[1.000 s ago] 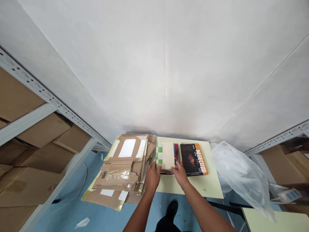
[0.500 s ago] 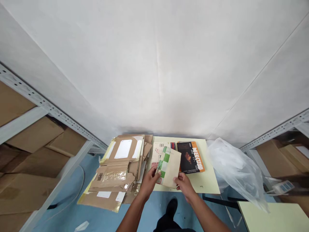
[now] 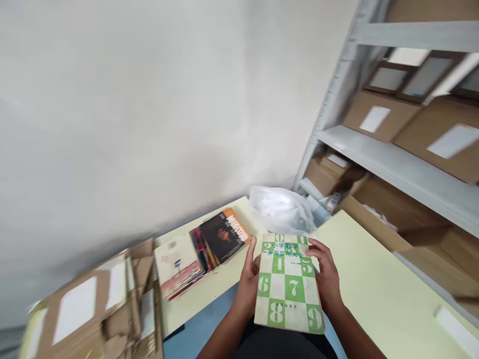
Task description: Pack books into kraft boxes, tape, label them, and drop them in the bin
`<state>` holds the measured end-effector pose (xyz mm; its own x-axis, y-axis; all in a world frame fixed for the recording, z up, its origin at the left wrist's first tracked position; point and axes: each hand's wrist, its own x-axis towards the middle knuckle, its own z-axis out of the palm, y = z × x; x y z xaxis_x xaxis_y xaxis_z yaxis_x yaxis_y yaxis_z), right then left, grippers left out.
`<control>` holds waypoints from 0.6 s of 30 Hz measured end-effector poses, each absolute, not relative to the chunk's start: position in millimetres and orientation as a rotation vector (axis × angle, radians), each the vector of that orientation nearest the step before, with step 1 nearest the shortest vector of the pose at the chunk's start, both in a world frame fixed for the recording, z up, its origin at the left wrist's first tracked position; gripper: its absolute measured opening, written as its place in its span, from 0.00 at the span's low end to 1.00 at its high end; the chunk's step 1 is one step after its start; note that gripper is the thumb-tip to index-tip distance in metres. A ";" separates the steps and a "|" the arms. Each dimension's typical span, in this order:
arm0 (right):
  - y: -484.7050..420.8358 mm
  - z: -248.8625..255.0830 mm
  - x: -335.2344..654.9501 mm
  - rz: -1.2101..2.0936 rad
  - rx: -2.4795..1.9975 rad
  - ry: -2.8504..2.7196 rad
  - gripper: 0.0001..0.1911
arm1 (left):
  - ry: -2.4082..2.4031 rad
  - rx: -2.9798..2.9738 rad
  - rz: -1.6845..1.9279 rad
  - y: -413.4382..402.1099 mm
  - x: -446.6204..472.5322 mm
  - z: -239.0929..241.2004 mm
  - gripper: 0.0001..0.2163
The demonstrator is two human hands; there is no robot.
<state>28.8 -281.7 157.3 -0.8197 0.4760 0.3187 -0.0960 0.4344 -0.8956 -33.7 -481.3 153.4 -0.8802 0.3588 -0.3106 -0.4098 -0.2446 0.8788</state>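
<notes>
You hold a book (image 3: 288, 284) in both hands, low in front of your body, with its cover turned up to you. The cover is a green and white check with large numbers in the squares and a line of green print near the top. The book hangs in the air over the gap between two tables and rests on neither of them. Its right edge lies close to the near corner of the right table (image 3: 385, 289).

Your left hand (image 3: 249, 284) grasps the book's left edge. The palm is against the side and one finger lies straight up along the edge towards the top corner. Your right hand (image 3: 327, 279) grasps the right edge, with the fingers curled onto the cover near the top right corner. Both grips are closed on the book, and both forearms reach up from the bottom of the view.

On the left table (image 3: 213, 294) a few books lie side by side. A dark book (image 3: 224, 233) with an orange strip is the farthest, and a pale book (image 3: 175, 259) lies nearer the left. Between them a few coloured covers show, too blurred to read.

Flattened cardboard (image 3: 93, 304) with white labels is piled at the left end of that table. A crumpled clear bag (image 3: 280, 209) sits just beyond the top of the book you hold, near the wall (image 3: 149, 124). To the right stands a grey rack (image 3: 392, 159) with brown boxes (image 3: 441, 124) on its shelves.
</notes>
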 end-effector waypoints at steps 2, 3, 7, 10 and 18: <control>-248.2 161.9 59.4 1.195 -0.413 -2.087 0.09 | 1.379 -0.153 2.022 -433.4 -21.7 156.3 0.45; -231.4 162.0 74.5 1.117 -0.457 -2.055 0.09 | 1.320 -0.183 1.955 -410.5 -14.6 156.8 0.42; -159.7 150.4 133.4 1.000 -0.676 -1.957 0.16 | 1.226 -0.120 1.735 -320.6 15.4 153.0 0.34; -105.4 135.7 176.1 1.255 -0.951 -1.723 0.29 | 1.248 0.037 1.636 -253.5 39.1 143.5 0.32; -24.6 100.5 262.9 1.915 -1.251 -1.164 0.32 | 1.271 0.377 1.358 -127.0 96.8 87.6 0.30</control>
<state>262.9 -24.6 100.5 -0.4021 0.8125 -0.4221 0.0009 -0.4607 -0.8876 96.8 -127.0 87.6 -0.2691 0.8533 -0.4466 -0.5018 0.2716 0.8212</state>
